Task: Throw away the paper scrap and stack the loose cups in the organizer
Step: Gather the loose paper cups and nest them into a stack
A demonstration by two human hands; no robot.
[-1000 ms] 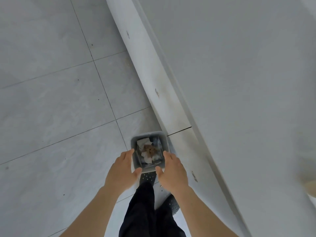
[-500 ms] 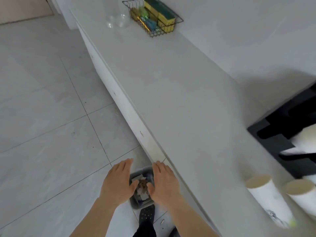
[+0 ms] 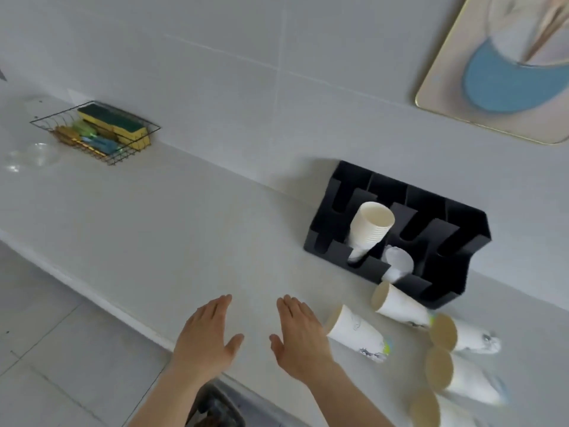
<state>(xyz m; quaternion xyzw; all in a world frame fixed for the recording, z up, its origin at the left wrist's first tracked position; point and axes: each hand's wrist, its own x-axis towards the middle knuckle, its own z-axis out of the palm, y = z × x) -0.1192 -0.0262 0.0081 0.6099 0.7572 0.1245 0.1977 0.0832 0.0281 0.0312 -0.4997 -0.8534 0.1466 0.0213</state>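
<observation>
My left hand [image 3: 205, 337] and my right hand [image 3: 301, 339] hover flat, empty and palm-down over the white counter's [image 3: 160, 229] front edge. Several loose paper cups lie on their sides to the right; the nearest cup [image 3: 354, 332] is just beside my right hand, another cup [image 3: 398, 303] lies by the organizer. The black organizer [image 3: 400, 232] stands against the wall with a stack of white cups [image 3: 369, 232] in one slot and white lids [image 3: 397, 265] in another. The grey bin [image 3: 215, 408] shows below between my forearms.
A wire basket [image 3: 95, 132] with sponges sits at the far left of the counter, clear plastic lids [image 3: 34, 155] beside it. A framed picture [image 3: 498, 66] hangs on the tiled wall. Tiled floor [image 3: 61, 359] lies at lower left.
The view has swung up from the floor bin to the counter. Both hands rose from over the bin to above the counter edge; organizer and loose cups came into full view.
</observation>
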